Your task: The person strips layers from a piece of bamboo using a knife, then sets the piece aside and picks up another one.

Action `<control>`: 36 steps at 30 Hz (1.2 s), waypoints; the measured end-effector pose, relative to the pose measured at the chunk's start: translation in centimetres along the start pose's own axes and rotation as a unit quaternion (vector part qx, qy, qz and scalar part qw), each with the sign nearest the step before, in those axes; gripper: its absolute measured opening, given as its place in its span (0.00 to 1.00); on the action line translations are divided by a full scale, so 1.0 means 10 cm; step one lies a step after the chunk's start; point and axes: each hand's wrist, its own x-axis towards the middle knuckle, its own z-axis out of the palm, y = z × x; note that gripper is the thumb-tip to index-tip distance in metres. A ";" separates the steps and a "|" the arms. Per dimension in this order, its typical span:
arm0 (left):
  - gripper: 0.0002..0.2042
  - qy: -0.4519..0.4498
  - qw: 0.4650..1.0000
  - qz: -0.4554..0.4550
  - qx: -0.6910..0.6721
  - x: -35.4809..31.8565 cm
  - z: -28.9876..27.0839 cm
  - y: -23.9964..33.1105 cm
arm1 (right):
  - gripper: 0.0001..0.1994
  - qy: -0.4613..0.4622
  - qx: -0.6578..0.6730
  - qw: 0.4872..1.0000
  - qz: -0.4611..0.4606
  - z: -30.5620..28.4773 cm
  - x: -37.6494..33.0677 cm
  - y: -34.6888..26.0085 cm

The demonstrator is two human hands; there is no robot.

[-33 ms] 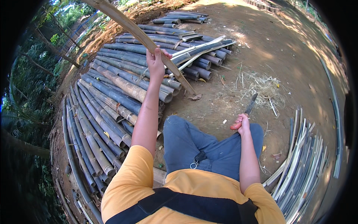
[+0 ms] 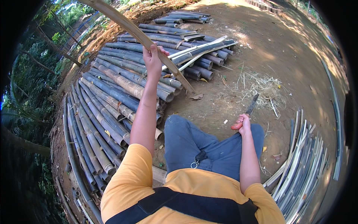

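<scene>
My left hand (image 2: 153, 59) is closed around a long split bamboo piece (image 2: 132, 30), brown on the side facing me. It slants from the top left down to the ground in front of my knees, where its lower end seems to rest by a dry leaf (image 2: 197, 97). Over my right knee, my right hand (image 2: 244, 122) grips a knife (image 2: 252, 104) by its orange-red handle. The dark blade points up and away to the right, toward a heap of thin bamboo shavings (image 2: 263, 89) on the dirt.
A large stack of bamboo poles (image 2: 119, 89) spreads along my left, with pale split strips (image 2: 201, 56) lying on its far end. Close on my right lies a bundle of thin bamboo strips (image 2: 302, 171). One long pole (image 2: 333, 93) lies at the far right.
My left hand has shifted slightly left and down along with the bamboo piece. My right hand and the knife stay nearly where they were.
</scene>
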 end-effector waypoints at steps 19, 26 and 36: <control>0.17 0.209 0.974 0.015 -0.081 0.24 -0.51 0.94 | 0.09 0.016 -0.120 0.993 -0.008 -0.06 0.09 0.07; 0.17 0.236 0.968 -0.023 -0.088 -0.06 -0.18 0.43 | 0.06 0.021 -0.289 0.951 -0.111 0.22 -0.22 0.02; 0.19 0.186 0.976 -0.088 -0.067 -1.15 0.52 -0.95 | 0.08 0.010 -0.573 0.806 -0.146 0.83 -0.80 0.01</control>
